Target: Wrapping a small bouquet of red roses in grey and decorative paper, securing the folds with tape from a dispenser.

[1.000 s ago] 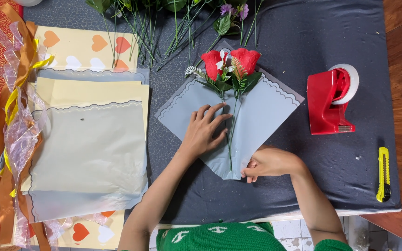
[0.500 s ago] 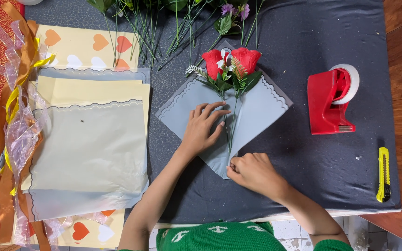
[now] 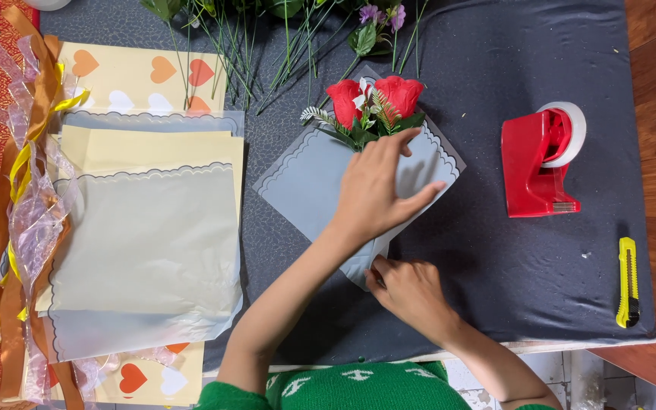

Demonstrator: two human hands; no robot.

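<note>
- I am wrapping two red roses (image 3: pixel 373 97) in a grey scalloped sheet (image 3: pixel 305 178) that lies as a diamond on the dark table mat (image 3: pixel 495 250), blooms at its top corner.
- My left hand (image 3: pixel 377 190) lies flat and spread open over the folded right flap, pinning it, gripping nothing.
- My right hand (image 3: pixel 408 292) pinches the sheet's bottom point, fingers closed on the paper.
- Next, I judge, the left flap needs folding across while the point stays tight.
- The red tape dispenser (image 3: pixel 540 163) stands well apart to the right, the yellow cutter (image 3: pixel 627 282) beyond.
- Spare sheets (image 3: pixel 146 250), ribbons (image 3: pixel 24 190) and loose stems (image 3: pixel 267 45) crowd the left and top; nothing blocks the fold.
</note>
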